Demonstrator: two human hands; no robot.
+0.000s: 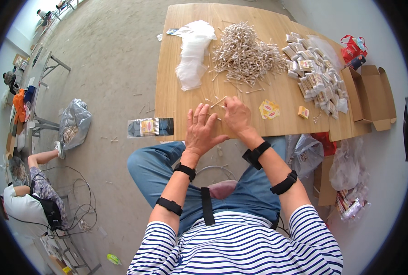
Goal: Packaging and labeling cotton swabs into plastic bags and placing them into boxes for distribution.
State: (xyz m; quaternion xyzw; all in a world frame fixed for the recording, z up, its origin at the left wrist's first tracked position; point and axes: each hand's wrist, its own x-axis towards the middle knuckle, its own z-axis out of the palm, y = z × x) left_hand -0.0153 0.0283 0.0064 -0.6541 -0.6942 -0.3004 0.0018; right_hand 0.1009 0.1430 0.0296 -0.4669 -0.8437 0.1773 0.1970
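Observation:
My left hand [201, 128] lies flat near the table's front edge, fingers apart and holding nothing. Just right of it, my right hand [237, 114] is pinched at the end of a cotton swab [216, 102]; another swab crosses it, and the exact grip is partly hidden by the fingers. Beyond both hands spreads a big heap of loose cotton swabs [245, 55]. Clear plastic bags [190, 59] lie stacked to its left. Yellow-orange cards [269, 110] rest right of my right hand, and a small folded card [303, 112] sits farther right.
A flat pack of swabs [150, 127] overhangs the table's left edge. Filled swab packs [316, 75] pile up at the right, beside an open cardboard box [373, 94] and a red bag [353, 49]. On the floor at left stands a silver sack [76, 120]; a seated person [32, 211] is nearby.

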